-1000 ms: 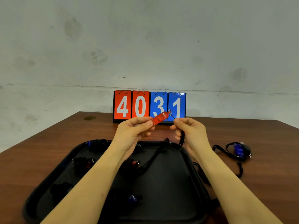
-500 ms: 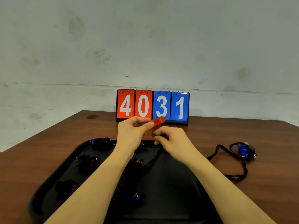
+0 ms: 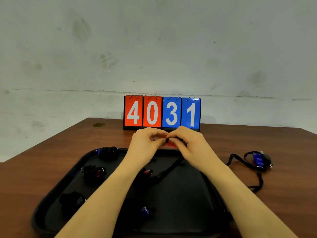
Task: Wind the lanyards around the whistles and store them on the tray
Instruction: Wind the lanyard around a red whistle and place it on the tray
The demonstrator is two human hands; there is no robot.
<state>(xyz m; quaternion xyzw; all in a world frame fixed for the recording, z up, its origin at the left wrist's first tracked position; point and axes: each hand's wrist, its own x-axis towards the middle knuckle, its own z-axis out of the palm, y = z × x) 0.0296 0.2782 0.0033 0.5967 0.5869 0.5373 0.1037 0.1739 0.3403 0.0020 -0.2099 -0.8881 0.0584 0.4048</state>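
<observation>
My left hand (image 3: 145, 143) and my right hand (image 3: 188, 143) meet above the far rim of the black tray (image 3: 68, 176). Between their fingertips is a red whistle (image 3: 171, 143), mostly hidden. The left hand pinches the whistle; the right hand pinches its black lanyard (image 3: 169, 170) against it, and the cord trails down into the tray. Several wound whistles lie in the tray, among them a red one (image 3: 95, 171) and a blue one (image 3: 145, 211). A blue whistle (image 3: 258, 161) with a loose black lanyard lies on the table to the right.
A flip scoreboard (image 3: 162, 112) reading 4031 stands at the far edge of the brown wooden table (image 3: 34, 177), just behind my hands. A pale wall rises behind it. A small round mark (image 3: 99, 124) sits at the table's far left.
Both hands have come down and together. The right hand moved left onto the red whistle with the lanyard. The whistle, held up and visible before, is now almost covered by fingers.
</observation>
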